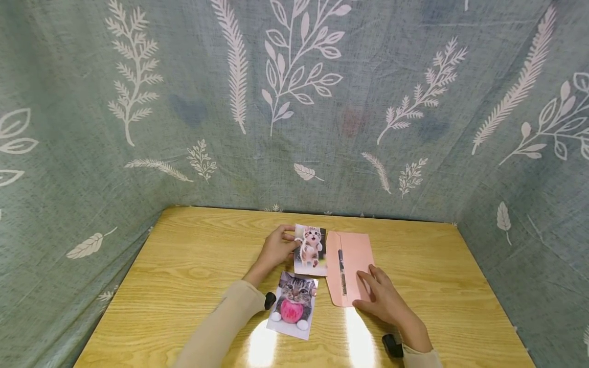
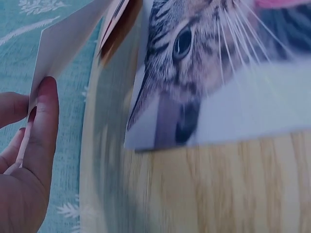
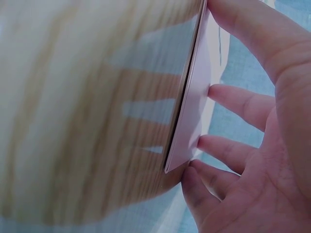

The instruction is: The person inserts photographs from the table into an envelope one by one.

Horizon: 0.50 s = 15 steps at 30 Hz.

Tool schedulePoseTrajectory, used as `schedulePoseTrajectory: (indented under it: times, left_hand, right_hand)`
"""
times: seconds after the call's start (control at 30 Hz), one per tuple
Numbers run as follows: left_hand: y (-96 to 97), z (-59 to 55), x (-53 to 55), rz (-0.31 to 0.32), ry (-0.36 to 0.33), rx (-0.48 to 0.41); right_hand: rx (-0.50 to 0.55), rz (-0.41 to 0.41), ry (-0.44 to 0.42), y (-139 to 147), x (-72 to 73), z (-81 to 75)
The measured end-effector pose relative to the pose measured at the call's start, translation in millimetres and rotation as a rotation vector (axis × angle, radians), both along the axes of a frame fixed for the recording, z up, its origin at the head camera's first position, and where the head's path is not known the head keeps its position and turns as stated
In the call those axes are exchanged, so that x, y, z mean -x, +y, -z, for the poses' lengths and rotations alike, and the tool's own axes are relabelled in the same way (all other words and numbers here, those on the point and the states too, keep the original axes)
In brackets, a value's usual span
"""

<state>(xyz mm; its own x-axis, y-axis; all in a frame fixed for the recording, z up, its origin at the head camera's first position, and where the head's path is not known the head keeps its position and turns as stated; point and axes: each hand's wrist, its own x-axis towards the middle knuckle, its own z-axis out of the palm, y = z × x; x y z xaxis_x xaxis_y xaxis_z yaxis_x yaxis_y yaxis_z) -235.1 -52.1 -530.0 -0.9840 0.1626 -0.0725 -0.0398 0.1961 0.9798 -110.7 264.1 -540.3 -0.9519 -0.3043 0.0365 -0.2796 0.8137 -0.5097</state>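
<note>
Between the thumb and fingers of my left hand (image 1: 279, 247) is the left edge of a photo card (image 1: 309, 250) of a jumping kitten. In the left wrist view this card (image 2: 63, 41) stands tilted up off the table. Its right edge meets the flap of a pink envelope (image 1: 361, 245), which lies with its flap towards the left. A dark strip of a picture (image 1: 342, 271) shows in the envelope's mouth. My right hand (image 1: 379, 296) rests spread fingertips on the envelope's right part, thumb at its near edge. In the right wrist view those fingers (image 3: 238, 104) press on the pink paper (image 3: 192, 116).
A second photo card (image 1: 293, 306), a cat with a pink apple, lies nearer on the wooden table (image 1: 193, 286), beside my left wrist. Leaf-patterned cloth (image 1: 276, 153) hangs behind the table and at both sides. Light glares off the table's near part.
</note>
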Motion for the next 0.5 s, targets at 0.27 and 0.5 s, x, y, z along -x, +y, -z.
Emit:
schedulePoseTrajectory:
  times: [0.27, 0.5]
  left_hand:
    - [12.5, 4.8, 1.8, 0.016, 0.001, -0.009]
    - [24.0, 5.9, -0.6, 0.022, 0.018, -0.017]
  right_hand:
    - [-0.001, 0.006, -0.022, 1, 1.6, 1.1]
    - [0.0, 0.008, -0.024, 2, 1.9, 2.6]
